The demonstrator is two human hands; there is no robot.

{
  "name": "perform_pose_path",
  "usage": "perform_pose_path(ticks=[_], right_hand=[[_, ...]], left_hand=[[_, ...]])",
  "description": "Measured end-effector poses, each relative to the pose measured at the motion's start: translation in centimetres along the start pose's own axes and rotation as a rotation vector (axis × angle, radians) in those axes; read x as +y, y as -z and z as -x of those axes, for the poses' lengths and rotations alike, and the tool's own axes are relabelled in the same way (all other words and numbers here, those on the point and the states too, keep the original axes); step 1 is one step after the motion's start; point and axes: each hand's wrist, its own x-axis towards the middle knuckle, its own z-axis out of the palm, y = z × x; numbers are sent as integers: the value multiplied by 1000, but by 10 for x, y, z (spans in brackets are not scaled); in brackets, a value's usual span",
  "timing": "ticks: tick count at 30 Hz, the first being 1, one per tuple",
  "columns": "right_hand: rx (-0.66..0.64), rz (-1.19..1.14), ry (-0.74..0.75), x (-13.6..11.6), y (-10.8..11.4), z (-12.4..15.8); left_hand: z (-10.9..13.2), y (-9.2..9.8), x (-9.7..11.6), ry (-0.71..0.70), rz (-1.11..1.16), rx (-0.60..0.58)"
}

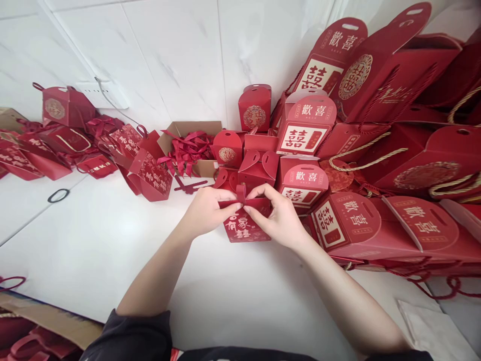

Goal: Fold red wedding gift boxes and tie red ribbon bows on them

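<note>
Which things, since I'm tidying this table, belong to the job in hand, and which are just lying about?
Job, apparently:
red box between left hand and right hand
its top strap

Lying about, probably:
dark ring
white sheet, lower right

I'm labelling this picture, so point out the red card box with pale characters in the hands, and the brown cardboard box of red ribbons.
Red card box (pixel 245 226) with pale characters, head view: front panel.
Brown cardboard box (pixel 206 167), head view: front wall.

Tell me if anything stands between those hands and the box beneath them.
Nothing visible: the left hand and right hand both hold the box at its top. Other boxes stand behind it, not between.
</note>
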Motion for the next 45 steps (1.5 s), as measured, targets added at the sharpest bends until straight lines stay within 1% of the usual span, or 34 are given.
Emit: perform_pose_path(ticks=[4,8,18,26,34,39,45], right_hand=[[9,21,23,0,-2,0],[-20,9,14,0,-1,0],[-28,12,0,0,1,0],[-32,18,20,1,1,0],[-34,29,15,0,1,0],[-41,49,17,1,1,0],[-58,59,-18,2,3,0]], left_hand=[[1,0,1,-7,-20,0],[1,0,2,13,20,-10],[1,-1,3,-11,44,-7],[1,-1,4,-5,69,-13],[1,-2,3,-9,26,-5],[1,-4,2,-3,-45,7],[1,-4,1,-31,-16,3]])
